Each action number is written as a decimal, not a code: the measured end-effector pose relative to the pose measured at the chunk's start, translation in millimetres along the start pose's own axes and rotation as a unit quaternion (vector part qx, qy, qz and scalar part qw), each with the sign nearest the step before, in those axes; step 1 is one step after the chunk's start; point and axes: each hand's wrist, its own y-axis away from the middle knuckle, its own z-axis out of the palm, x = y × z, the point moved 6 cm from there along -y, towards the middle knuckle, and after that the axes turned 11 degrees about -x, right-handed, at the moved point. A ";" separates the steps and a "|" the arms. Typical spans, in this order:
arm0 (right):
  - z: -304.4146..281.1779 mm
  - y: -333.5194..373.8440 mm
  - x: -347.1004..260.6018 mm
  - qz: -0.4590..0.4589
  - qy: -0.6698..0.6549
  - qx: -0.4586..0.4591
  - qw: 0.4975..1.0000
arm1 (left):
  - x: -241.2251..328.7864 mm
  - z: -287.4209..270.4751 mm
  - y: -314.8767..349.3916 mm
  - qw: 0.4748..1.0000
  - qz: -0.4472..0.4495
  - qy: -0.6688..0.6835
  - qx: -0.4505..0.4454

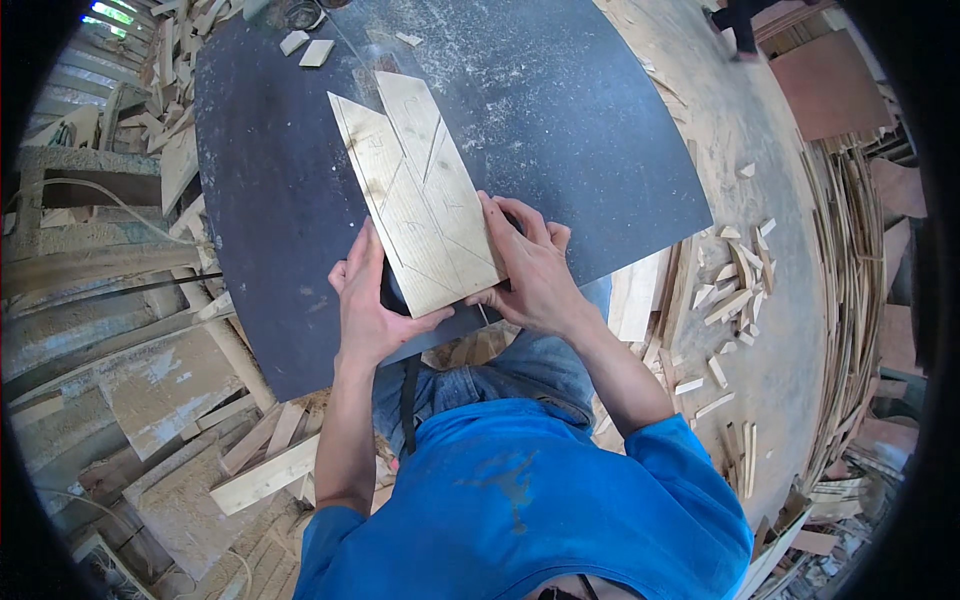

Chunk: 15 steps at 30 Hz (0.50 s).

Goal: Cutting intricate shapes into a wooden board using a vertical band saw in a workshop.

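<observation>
A pale wooden board (425, 205) marked with dark slanted lines lies on the dark table (270, 260), its notched, angled end pointing away from me. My left hand (368, 300) grips its near left corner, thumb along the near end and fingers on the left edge. On the opposite edge my right hand (530, 265) is closed, its thumb at the near right corner and the fingers bent along the side. Part of a cut runs into the board near its far end. The undersides of both hands are hidden.
Small wood offcuts (317, 53) lie near the table's far edge, beside a machine part (303, 14) partly out of view. Wood scraps (738, 285) litter the floor at right. Stacked boards (265, 475) stand at left, and thin strips (835, 260) line the far right.
</observation>
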 end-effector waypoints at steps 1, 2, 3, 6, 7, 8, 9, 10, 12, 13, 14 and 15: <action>-0.3 -0.7 0.1 0.001 -0.004 -0.002 1.000 | 0.1 -0.4 -0.4 1.000 -0.002 0.003 0.001; -0.4 -1.0 0.4 0.001 -0.004 -0.001 1.000 | 0.8 -0.8 -1.0 1.000 -0.001 0.003 0.001; -0.9 -1.4 0.4 -0.003 -0.004 0.002 1.000 | 1.5 -1.4 -1.8 1.000 -0.005 0.004 0.000; -2.2 -2.4 0.5 -0.004 -0.002 0.005 1.000 | 0.7 -0.9 -3.4 1.000 -0.009 0.005 -0.002; -2.4 -2.5 1.0 -0.002 0.001 0.005 1.000 | 0.3 -0.3 -3.9 1.000 -0.010 0.004 -0.002; -2.2 -3.3 2.0 -0.002 0.001 0.005 1.000 | 0.2 -0.1 -4.6 1.000 -0.010 0.004 -0.002; -1.8 -4.2 3.3 -0.004 0.001 0.003 1.000 | -0.3 0.1 -5.3 1.000 -0.015 0.009 -0.002; -1.1 -4.7 4.4 -0.006 0.000 0.001 1.000 | -1.1 0.6 -6.0 1.000 -0.020 0.013 -0.003; -2.6 -7.1 1.7 -0.007 0.001 0.004 1.000 | -0.3 -3.4 -6.2 1.000 -0.018 0.008 0.001; -3.5 -8.1 0.6 -0.007 0.001 0.006 1.000 | 0.0 -5.1 -6.2 1.000 -0.017 0.003 0.002; -3.4 -8.8 1.4 -0.006 0.001 0.006 1.000 | -1.1 -4.5 -7.2 1.000 -0.017 0.003 0.001; -3.3 -9.6 2.3 -0.005 0.000 0.004 1.000 | -2.2 -3.9 -8.2 1.000 -0.015 0.002 0.003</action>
